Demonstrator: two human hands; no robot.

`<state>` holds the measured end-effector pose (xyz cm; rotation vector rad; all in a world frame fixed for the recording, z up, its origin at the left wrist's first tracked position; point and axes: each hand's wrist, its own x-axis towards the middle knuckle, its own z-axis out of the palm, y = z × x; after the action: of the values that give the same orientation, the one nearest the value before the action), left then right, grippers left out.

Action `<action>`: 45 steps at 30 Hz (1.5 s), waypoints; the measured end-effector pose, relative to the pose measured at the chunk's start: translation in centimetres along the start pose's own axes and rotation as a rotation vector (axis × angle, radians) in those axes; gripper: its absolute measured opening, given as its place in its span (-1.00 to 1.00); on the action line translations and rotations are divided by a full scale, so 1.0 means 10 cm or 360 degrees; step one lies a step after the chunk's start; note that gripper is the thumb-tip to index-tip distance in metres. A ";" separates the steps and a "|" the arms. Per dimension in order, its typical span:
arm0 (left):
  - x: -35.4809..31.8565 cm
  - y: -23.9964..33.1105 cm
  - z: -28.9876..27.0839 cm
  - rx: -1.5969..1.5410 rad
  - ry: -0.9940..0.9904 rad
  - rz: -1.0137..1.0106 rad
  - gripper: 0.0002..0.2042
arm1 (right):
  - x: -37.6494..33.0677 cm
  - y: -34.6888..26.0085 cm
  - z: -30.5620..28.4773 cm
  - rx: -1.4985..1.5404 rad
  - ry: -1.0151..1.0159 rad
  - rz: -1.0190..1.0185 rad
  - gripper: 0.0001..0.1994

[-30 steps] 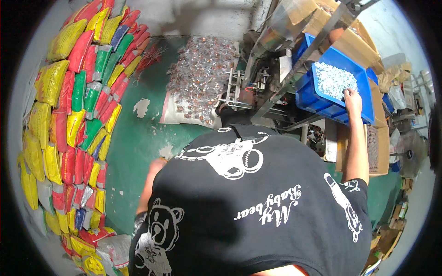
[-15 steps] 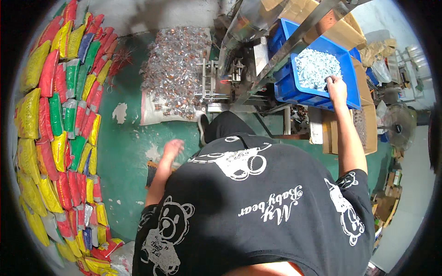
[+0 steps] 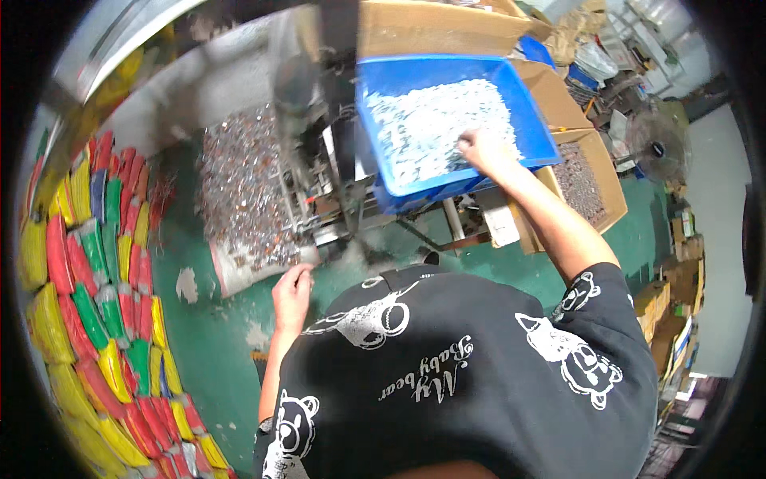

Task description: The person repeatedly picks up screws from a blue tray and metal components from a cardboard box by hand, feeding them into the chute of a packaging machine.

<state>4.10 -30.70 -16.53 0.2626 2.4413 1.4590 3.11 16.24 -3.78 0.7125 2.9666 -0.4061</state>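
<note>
Blue plastic forms a deep rectangular bin (image 3: pixel 447 67) ahead and to the right of the person, and small white pieces (image 3: pixel 431 120) lie heaped loosely across its bottom, piled between its walls. Over the near right part of that heap is the right hand (image 3: pixel 484 152), its forearm reaching across the near rim; the fingers are bent down toward the pieces, and whether its grip has closed on any of them cannot be told. The left hand (image 3: pixel 292 295) is lower and to the left, above the green floor (image 3: pixel 191 343), with its fingers curled in toward the thumb near the close edge of a pale sheet (image 3: pixel 239 275); the picture does not show whether this grip holds anything. Spread over the sheet is a broad layer of shiny, clear and brownish pieces (image 3: pixel 247 184), too small to make out singly. Between sheet and bin stands a metal machine (image 3: pixel 319 191), partly blurred, beside a dark upright post (image 3: pixel 339 80). Just right of the bin, a cardboard box (image 3: pixel 590 231) contains small brownish parts (image 3: pixel 581 180), and a fan (image 3: pixel 658 150) stands beyond it. Along the left side, red, yellow and green bags (image 3: pixel 60 255) are stacked closely together.
</note>
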 end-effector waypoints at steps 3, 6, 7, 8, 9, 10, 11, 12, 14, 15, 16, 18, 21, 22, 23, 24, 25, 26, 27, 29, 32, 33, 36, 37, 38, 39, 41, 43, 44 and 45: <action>0.26 1.62 0.30 0.0122 0.0037 0.1035 -0.83 | 0.39 0.38 -0.02 0.0053 -0.0269 -0.0479 -0.55; 0.47 2.48 0.68 0.0472 -0.0013 0.1489 -0.77 | 0.76 0.71 -0.19 -0.0412 0.0003 -0.0758 -0.42; 0.60 2.60 0.86 0.0484 0.0044 0.1542 -0.78 | 0.91 0.76 -0.22 -0.0363 0.0020 -0.0823 -0.33; 0.72 2.70 0.97 0.0551 -0.0035 0.1488 -0.81 | 1.08 0.79 -0.25 -0.0344 0.0027 -0.0851 -0.33; 0.85 2.73 1.10 0.0573 -0.0020 0.1414 -0.83 | 1.28 0.78 -0.28 -0.0275 0.0118 -0.1086 -0.36; 0.95 2.71 1.23 0.0589 -0.0010 0.1339 -0.84 | 1.38 0.71 -0.30 -0.0202 0.0208 -0.1312 -0.40; 1.00 2.71 1.32 0.0618 0.0011 0.1321 -0.84 | 1.48 0.60 -0.31 -0.0144 0.0076 -0.1399 -0.53; 1.05 2.74 1.41 0.0874 -0.0023 0.1088 -0.85 | 1.67 0.58 -0.19 -0.0187 0.0147 -0.1639 -0.63; 1.10 2.77 1.51 0.1138 -0.0035 0.0813 -0.85 | 1.79 0.40 0.03 -0.0139 0.0171 -0.1816 -0.68; 1.08 2.76 1.53 0.1087 0.0025 0.0773 -0.84 | 1.83 0.34 0.15 -0.0123 0.0163 -0.1837 -0.68; 1.07 2.79 1.56 0.1031 0.0088 0.0743 -0.82 | 1.89 0.32 0.25 -0.0200 0.0120 -0.1816 -0.68; 1.04 2.85 1.58 0.1085 0.0059 0.0647 -0.82 | 1.88 0.29 0.41 -0.0236 0.0098 -0.1734 -0.65; 1.03 2.86 1.60 0.1057 0.0122 0.0715 -0.84 | 1.94 0.40 0.38 -0.0240 -0.0021 -0.1753 -0.60; 1.04 2.86 1.59 0.1054 0.0125 0.0718 -0.84 | 1.95 0.45 0.36 -0.0196 -0.0039 -0.1808 -0.62; 1.04 2.85 1.59 0.1049 0.0126 0.0725 -0.84 | 1.94 0.49 0.35 -0.0153 -0.0058 -0.1859 -0.63; 1.05 2.85 1.59 0.1031 0.0124 0.0727 -0.84 | 1.92 0.51 0.31 -0.0169 -0.0066 -0.1853 -0.63; 1.05 2.85 1.58 0.1064 0.0127 0.0713 -0.83 | 1.89 0.54 0.28 -0.0257 -0.0064 -0.1870 -0.63; 1.06 2.85 1.58 0.1095 0.0128 0.0699 -0.83 | 1.85 0.57 0.24 -0.0346 -0.0064 -0.1883 -0.62; 1.07 2.83 1.57 0.1077 0.0119 0.0704 -0.83 | 1.80 0.61 0.17 -0.0360 -0.0075 -0.1871 -0.62; 1.08 2.78 1.54 0.1070 0.0066 0.0658 -0.81 | 1.69 0.70 0.06 -0.0409 -0.0164 -0.1803 -0.61; 1.09 2.76 1.52 0.1012 0.0079 0.0717 -0.81 | 1.59 0.95 -0.03 -0.0412 -0.0094 -0.1870 -0.62; 1.09 2.75 1.52 0.0994 0.0070 0.0721 -0.81 | 1.55 1.03 -0.06 -0.0475 -0.0084 -0.1843 -0.67; 1.09 2.75 1.51 0.0972 0.0070 0.0734 -0.82 | 1.44 1.25 -0.21 -0.0450 -0.0093 -0.1809 -0.72; 1.08 2.75 1.50 0.0950 0.0084 0.0733 -0.82 | 1.40 1.29 -0.29 -0.0486 -0.0036 -0.1817 -0.76; 1.08 2.74 1.50 0.0929 0.0096 0.0733 -0.82 | 1.40 1.35 -0.31 -0.0493 -0.0045 -0.1797 -0.76; 1.09 2.74 1.50 0.0917 0.0073 0.0754 -0.82 | 1.41 1.42 -0.34 -0.0448 -0.0045 -0.1642 -0.78; 1.10 2.73 1.50 0.0881 0.0086 0.0789 -0.82 | 1.43 1.51 -0.34 -0.0285 -0.0064 -0.1295 -0.79; 1.09 2.75 1.51 0.0855 0.0099 0.0849 -0.80 | 1.45 1.55 -0.34 -0.0187 0.0061 -0.1214 -0.78; 1.10 2.76 1.52 0.0837 0.0132 0.0888 -0.78 | 1.46 1.56 -0.35 -0.0085 0.0183 -0.1161 -0.76; 1.09 2.74 1.51 0.0852 0.0127 0.0911 -0.77 | 1.49 1.51 -0.40 -0.0033 0.0146 -0.0983 -0.78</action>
<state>-0.89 -1.97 -0.76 1.1070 2.9315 0.9502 -3.34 36.82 -5.38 -0.2176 3.2147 -0.3735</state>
